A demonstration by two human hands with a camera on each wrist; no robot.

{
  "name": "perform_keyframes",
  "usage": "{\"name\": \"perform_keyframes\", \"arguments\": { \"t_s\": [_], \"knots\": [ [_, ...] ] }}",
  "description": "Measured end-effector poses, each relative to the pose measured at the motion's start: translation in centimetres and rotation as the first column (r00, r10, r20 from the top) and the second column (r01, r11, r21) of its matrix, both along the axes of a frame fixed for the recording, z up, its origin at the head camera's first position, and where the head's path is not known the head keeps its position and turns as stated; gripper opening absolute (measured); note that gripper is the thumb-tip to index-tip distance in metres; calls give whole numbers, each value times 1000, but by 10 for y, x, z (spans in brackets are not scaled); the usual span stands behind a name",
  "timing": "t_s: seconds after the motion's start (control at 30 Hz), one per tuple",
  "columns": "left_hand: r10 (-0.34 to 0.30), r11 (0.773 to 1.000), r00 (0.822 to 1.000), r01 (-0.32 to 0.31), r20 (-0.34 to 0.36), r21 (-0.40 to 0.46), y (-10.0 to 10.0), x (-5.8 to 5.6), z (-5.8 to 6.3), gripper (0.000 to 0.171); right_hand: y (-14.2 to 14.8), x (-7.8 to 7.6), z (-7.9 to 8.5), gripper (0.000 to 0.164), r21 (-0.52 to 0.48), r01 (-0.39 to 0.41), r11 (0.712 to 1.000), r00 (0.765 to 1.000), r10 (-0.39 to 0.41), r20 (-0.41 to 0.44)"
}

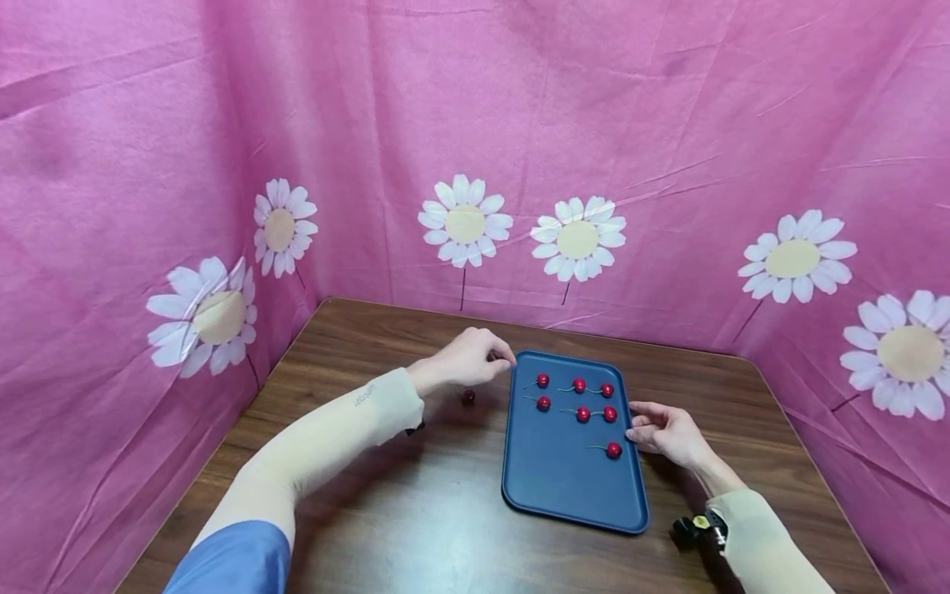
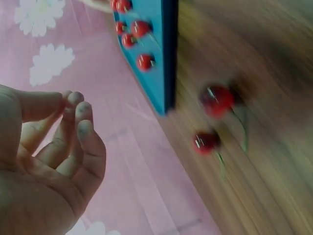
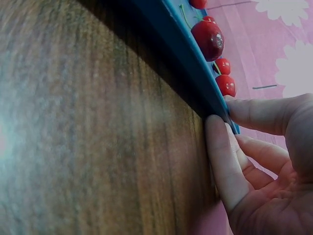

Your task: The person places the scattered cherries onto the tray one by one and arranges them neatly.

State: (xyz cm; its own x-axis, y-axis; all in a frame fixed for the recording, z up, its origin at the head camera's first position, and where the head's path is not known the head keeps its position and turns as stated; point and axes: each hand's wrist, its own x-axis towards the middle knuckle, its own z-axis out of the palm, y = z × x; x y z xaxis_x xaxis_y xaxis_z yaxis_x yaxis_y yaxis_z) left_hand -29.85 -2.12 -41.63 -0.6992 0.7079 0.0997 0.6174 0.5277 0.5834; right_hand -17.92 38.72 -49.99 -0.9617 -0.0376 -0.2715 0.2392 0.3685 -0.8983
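A dark blue tray (image 1: 571, 487) lies on the wooden table, bearing several red cherries (image 1: 613, 450) with green stems. My left hand (image 1: 472, 356) is over the table by the tray's far left corner. In the left wrist view, its loosely curved fingers (image 2: 90, 139) come close to the thumb, and nothing shows between them. Below that hand, one loose cherry (image 1: 468, 398) lies on the table; the left wrist view shows two, a larger-looking cherry (image 2: 216, 100) and another cherry (image 2: 206, 142). At the tray's right edge, my right hand (image 1: 670, 433) pinches the rim between thumb and fingers.
The brown wooden table (image 1: 416, 528) reaches back to a pink curtain (image 1: 475, 99) printed with white daisies, which also hangs along both sides. A small black device (image 1: 698, 530) is strapped at the right wrist.
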Motion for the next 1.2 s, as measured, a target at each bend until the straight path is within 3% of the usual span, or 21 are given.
{"name": "perform_keyframes", "arguments": {
  "t_s": [0.2,0.47,0.8,0.97,1.13,1.17,1.2],
  "knots": [
    [72,995,997,-75,32,73,-38,-6,-10,18,-2,0,2,70,-26,6,1000,1000,-6,4],
    [91,995,994,-94,66,44,-70,-6,-38,16,-1,0,2,71,-8,-4,1000,1000,5,1],
    [101,994,994,-100,34,-51,-71,-5,-59,15,0,1,1,72,-5,6,1000,1000,-6,-8],
    [103,992,992,-96,73,-86,-68,-6,-65,18,0,1,1,71,4,6,1000,1000,-6,1],
    [90,991,994,-84,56,-107,-65,-7,-69,19,-1,1,3,74,2,13,1000,1000,-13,6],
    [86,991,995,-80,51,-109,-65,-9,-71,19,-1,1,3,74,2,12,1000,1000,-12,7],
    [65,993,998,-63,25,-98,-67,-16,-84,19,-1,1,3,75,0,14,1000,1000,-14,9]
  ]
}}
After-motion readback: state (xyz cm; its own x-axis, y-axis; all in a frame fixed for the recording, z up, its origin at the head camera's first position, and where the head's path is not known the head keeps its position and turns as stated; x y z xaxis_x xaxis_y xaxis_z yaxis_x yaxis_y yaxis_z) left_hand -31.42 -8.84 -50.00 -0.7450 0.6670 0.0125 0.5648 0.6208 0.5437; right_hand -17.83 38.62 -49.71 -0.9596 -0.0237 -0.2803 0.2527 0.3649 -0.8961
